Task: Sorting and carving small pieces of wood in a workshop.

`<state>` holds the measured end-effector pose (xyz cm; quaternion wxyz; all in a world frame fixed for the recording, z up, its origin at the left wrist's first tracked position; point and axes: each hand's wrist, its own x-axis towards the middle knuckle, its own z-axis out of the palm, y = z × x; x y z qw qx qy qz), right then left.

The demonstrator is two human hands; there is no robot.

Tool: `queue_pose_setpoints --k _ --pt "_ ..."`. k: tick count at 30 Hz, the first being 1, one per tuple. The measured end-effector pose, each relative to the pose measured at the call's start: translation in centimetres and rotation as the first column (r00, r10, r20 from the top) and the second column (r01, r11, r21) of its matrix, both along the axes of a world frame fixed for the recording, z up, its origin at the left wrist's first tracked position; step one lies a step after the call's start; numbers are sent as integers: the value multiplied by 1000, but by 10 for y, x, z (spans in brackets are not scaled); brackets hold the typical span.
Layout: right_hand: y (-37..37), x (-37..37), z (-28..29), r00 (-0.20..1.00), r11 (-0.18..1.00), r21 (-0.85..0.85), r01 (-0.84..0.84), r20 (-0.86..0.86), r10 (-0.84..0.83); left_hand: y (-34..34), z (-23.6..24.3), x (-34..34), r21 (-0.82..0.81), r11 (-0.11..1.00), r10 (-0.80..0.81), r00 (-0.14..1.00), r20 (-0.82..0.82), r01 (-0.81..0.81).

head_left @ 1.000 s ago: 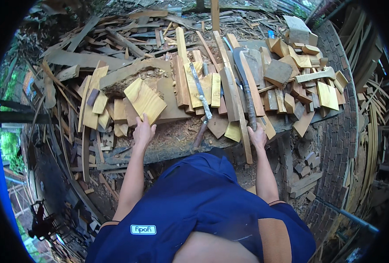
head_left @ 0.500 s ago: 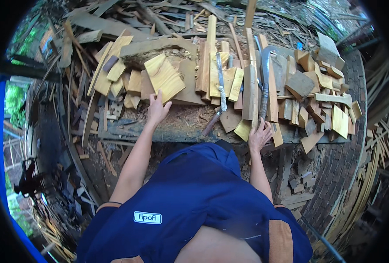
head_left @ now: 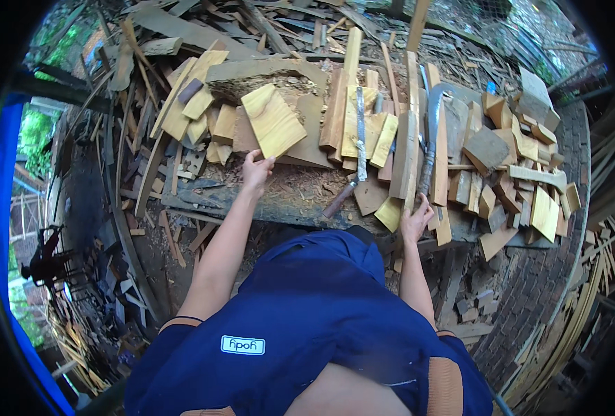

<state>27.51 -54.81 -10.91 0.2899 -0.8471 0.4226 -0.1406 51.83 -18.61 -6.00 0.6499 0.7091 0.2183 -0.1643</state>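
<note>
Right hand (head_left: pixel 414 223) and the whole view have been shifted since the earlier frames: where the curved blade's handle was wrapped a second ago, the fingers are now uncurled. The right grip is left partly spread at the handle's near end, beside the foot of a long wooden strip (head_left: pixel 412 132), and nothing appears to be enclosed by it. The curved blade (head_left: pixel 433 121) is laid among upright wooden pieces, with its hooked end pointed away from the body.

By contrast, little change is shown at the left hand (head_left: pixel 257 177). Its fingers and thumb are set close together at the lower corner of a yellow wooden block (head_left: pixel 274 121); since the underside is hidden, it cannot be told whether that corner is pinched or merely touched. The block is rested at a slant over a brown board (head_left: pixel 312 128), left of the middle of the surface (head_left: pixel 252 201), with a rough slab (head_left: pixel 266 73) just behind it.

For the work in hand, the change is judged to mean that the curved blade has been put out of use, and that handling is centred on the yellow block. A straight, pale-wrapped blade (head_left: pixel 361 156) is left untouched between the two hands.
</note>
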Motion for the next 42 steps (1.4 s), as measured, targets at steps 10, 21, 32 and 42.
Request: queue_pose_setpoints --k 10,21,32,42 --pt "-3 3 3 995 991 128 40 -97 -27 -6 8 -16 -121 992 34 996 -77 -43" --pt "2 7 8 981 991 103 84 -184 -63 19 12 -41 -201 979 -77 981 -181 40" --pt "7 10 8 969 994 32 104 -228 -94 8 2 -27 -288 957 -28 968 -248 -46" --pt "5 10 3 967 996 14 87 -243 -81 8 -4 -30 -251 967 -23 979 -202 -30"
